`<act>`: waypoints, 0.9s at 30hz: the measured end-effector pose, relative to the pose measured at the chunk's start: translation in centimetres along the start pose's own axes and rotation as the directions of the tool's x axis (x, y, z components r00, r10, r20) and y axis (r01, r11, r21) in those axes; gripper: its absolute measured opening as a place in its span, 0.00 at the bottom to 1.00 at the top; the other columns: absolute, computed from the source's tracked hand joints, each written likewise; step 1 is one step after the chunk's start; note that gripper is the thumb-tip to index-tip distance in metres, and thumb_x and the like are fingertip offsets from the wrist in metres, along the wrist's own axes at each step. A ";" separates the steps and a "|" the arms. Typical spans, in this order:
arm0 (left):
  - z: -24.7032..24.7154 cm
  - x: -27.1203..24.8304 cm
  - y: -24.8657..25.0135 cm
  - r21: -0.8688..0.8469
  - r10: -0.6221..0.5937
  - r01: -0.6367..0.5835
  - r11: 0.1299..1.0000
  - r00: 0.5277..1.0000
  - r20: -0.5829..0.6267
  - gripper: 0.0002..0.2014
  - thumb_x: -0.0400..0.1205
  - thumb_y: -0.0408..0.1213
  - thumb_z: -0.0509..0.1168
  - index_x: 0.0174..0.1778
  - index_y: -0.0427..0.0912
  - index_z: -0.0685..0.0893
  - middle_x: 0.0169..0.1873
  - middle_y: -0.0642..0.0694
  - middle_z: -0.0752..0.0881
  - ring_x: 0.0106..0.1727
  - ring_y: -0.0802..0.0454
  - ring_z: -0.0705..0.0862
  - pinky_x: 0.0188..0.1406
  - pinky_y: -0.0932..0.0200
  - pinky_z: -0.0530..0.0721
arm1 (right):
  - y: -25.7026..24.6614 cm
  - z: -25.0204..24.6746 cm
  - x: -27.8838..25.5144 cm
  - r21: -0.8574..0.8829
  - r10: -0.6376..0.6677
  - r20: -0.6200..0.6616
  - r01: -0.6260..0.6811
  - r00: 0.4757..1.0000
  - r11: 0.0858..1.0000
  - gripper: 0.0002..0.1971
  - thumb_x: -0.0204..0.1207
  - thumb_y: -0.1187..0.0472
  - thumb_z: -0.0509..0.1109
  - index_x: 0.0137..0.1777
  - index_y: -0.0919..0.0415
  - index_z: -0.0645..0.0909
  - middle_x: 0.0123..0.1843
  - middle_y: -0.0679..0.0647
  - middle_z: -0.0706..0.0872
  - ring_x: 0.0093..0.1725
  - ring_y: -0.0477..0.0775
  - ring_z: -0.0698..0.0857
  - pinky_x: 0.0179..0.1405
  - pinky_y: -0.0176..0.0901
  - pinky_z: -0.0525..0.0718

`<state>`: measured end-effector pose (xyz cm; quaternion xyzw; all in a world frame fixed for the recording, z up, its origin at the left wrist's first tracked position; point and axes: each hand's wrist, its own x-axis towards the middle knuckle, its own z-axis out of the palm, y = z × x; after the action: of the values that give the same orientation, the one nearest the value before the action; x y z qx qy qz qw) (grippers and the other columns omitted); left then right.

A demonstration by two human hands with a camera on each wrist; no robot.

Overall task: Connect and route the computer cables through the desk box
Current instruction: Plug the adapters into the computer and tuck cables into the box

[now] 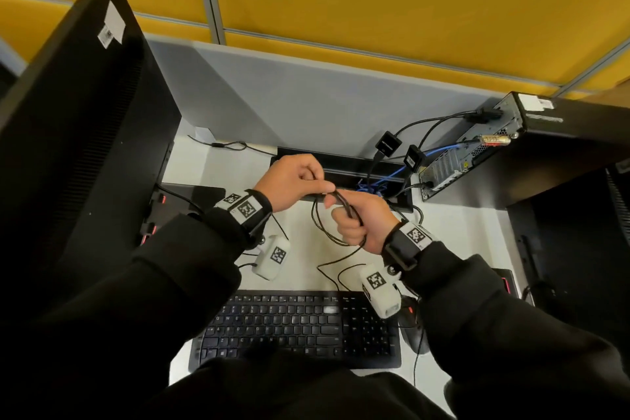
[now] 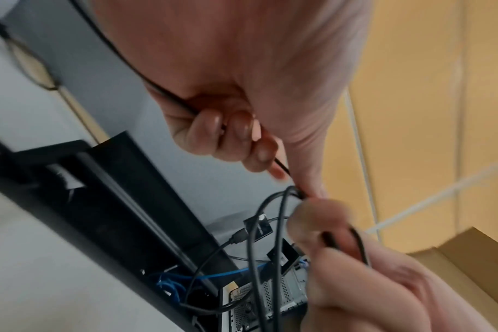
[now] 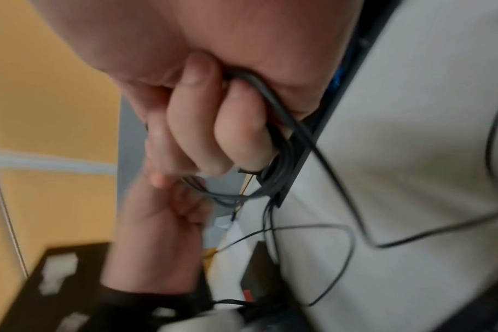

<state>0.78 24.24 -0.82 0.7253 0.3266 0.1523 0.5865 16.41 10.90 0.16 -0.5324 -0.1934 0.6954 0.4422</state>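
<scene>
A thin black cable [image 1: 327, 232] hangs in loops between my two hands above the white desk. My left hand [image 1: 325, 188] pinches one strand at thumb and fingertip; in the left wrist view its curled fingers [image 2: 228, 132] close round the cable [image 2: 168, 92]. My right hand [image 1: 342, 213] grips the gathered loops in its fist, and the right wrist view shows the coil [image 3: 280, 166] under its fingers [image 3: 213, 125]. The black desk box [image 1: 344, 168] lies open just behind both hands, with blue cable [image 1: 371, 185] inside it.
A small computer [image 1: 477, 147] with plugged-in cables and two black adapters [image 1: 387, 143] stands back right. A monitor's back [image 1: 85, 112] fills the left. The keyboard [image 1: 296, 327] and a mouse [image 1: 414, 331] lie near me. Yellow partition walls stand behind.
</scene>
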 end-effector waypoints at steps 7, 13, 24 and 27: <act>1.2 -1.8 -2.0 -0.244 -0.175 0.233 0.941 0.956 0.236 0.13 0.90 0.49 0.64 0.68 0.60 0.86 0.30 0.52 0.71 0.27 0.57 0.63 0.24 0.63 0.62 | -0.9 -0.7 0.3 0.391 0.083 0.138 -0.131 0.987 0.911 0.20 0.88 0.43 0.54 0.36 0.50 0.72 0.21 0.45 0.59 0.14 0.45 0.58 0.20 0.38 0.72; 2.7 -2.7 -1.5 -0.283 -0.218 0.299 0.911 0.933 0.286 0.12 0.88 0.52 0.65 0.42 0.56 0.87 0.26 0.54 0.67 0.24 0.59 0.62 0.22 0.64 0.57 | -1.5 -0.7 0.1 0.340 0.132 0.260 -0.218 0.956 0.915 0.19 0.88 0.41 0.53 0.39 0.50 0.71 0.25 0.46 0.54 0.20 0.45 0.52 0.18 0.34 0.51; 2.6 -2.1 -2.9 0.734 0.046 0.027 0.679 0.996 -0.080 0.15 0.92 0.47 0.53 0.54 0.45 0.82 0.33 0.46 0.83 0.32 0.44 0.80 0.32 0.52 0.73 | -1.5 -0.2 0.1 0.054 0.048 -0.150 -0.040 0.988 0.998 0.17 0.91 0.53 0.59 0.43 0.62 0.78 0.28 0.53 0.75 0.28 0.53 0.78 0.32 0.46 0.87; 3.0 -2.3 -2.8 0.714 0.050 -0.030 0.699 0.999 -0.008 0.14 0.92 0.48 0.53 0.54 0.46 0.81 0.31 0.48 0.82 0.30 0.46 0.80 0.31 0.52 0.76 | -1.0 0.0 0.4 0.132 0.060 -0.083 -0.048 0.995 0.990 0.18 0.92 0.53 0.55 0.52 0.62 0.82 0.23 0.47 0.61 0.18 0.44 0.59 0.17 0.36 0.56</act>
<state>0.09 20.75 -3.90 0.9006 0.3521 0.0362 0.2523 16.76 11.73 0.67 -0.5373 -0.1139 0.6945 0.4649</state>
